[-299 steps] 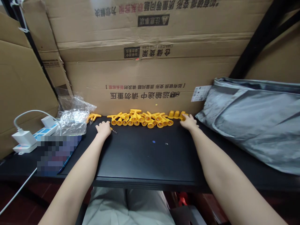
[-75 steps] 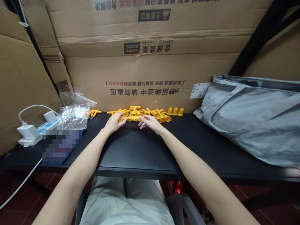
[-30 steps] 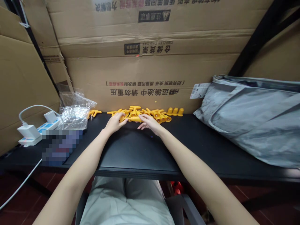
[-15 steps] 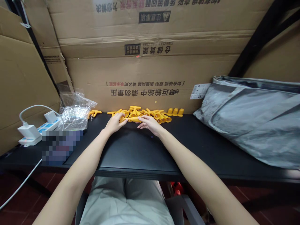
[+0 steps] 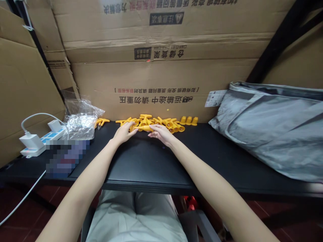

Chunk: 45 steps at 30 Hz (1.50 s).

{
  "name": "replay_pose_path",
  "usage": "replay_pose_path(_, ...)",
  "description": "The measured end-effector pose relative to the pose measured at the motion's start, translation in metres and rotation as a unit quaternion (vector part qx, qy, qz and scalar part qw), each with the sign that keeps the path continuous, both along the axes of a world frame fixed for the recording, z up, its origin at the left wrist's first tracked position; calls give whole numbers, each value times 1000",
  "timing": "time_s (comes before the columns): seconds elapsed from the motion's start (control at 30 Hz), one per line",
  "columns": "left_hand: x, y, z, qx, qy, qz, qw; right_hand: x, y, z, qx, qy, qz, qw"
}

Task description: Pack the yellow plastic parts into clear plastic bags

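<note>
Cardboard [image 5: 156, 75] is seen behind the counter [image 5: 151, 164], and a yellow piece [image 5: 145, 128] is pinched between left hand [image 5: 123, 132] and right hand [image 5: 162, 133], by the yellow pile [image 5: 145, 117]: best held straight, steadily (its ends are finger-hidden)!

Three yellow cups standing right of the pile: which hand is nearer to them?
Right. The right hand is to the left of the yellow cups, apart from them; the left hand is farther left.

The black table [image 5: 151, 161] carries yellow parts [image 5: 169, 124] (mostly heaped), plastic [image 5: 80, 125], a bag [image 5: 275, 131].
</note>
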<state>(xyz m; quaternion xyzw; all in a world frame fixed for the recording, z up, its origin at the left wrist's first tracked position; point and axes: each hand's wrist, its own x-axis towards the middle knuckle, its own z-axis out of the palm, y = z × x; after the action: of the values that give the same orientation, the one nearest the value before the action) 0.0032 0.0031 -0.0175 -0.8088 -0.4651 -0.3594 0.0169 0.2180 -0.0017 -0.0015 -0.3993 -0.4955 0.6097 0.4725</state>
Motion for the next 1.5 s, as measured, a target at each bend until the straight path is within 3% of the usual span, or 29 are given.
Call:
replay_pose_path(0.23,-1,-4,5,-28,-35,93,995,-1,-1,1,-5,3,-10,1000)
replay_pose_path(0.43,-15,8,-1,1,-108,190,976,7,2,6,21,26,-31,999)
replay_pose_path(0.53,-21,16,-9,22,-102,210,972,17,8,10,49,43,-67,996)
replay_pose_path(0.63,-25,23,-18,-1,-95,246,965,27,18,12,104,56,-133,984)
replay_pose_path(0.8,-29,31,-30,-79,-101,268,955,35,37,9,235,15,-244,941)
replay_pose_path(0.93,-32,36,-34,-102,-129,274,948,31,48,8,319,-94,-269,904)
replay_pose_path(1.07,-35,43,-41,-83,-150,273,947,15,52,10,363,-218,-249,871)
replay_pose_path(1.27,-39,50,-49,-45,-175,258,949,-18,57,7,452,-381,-195,782)
replay_pose_path(1.5,-38,47,-45,-59,-176,261,947,-51,49,7,416,-580,-126,689)
